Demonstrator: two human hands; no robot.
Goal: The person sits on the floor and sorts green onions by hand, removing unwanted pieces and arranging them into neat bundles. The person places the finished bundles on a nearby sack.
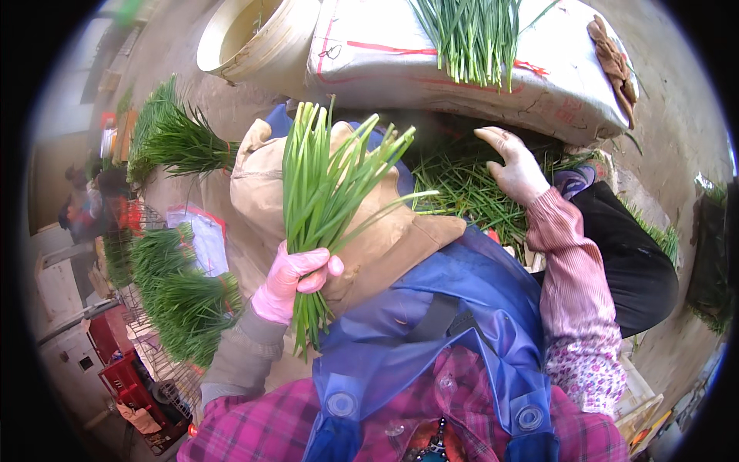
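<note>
My left hand (300, 277), in a pink glove, is closed around a bunch of green Chinese chives (329, 190). The pale cut stem ends fan out away from me, and the dark leaf tips hang below my fist. Beneath the bunch a tan cloth (369, 271) covers my lap over a blue waterproof apron (491, 289). My right hand (511, 164), in a whitish glove, hovers with thumb and fingers apart and nothing in it. Loose chive leaves (479, 190) lie in a heap below and beside it.
A white wrapped bale (398, 75) ahead carries loose chives (476, 40) and a brown glove (615, 66). Left of it stands a white bucket (254, 40) with liquid. Tied chive bundles (185, 306) rest at left by a wire rack (135, 300). A person (84, 202) is farther off.
</note>
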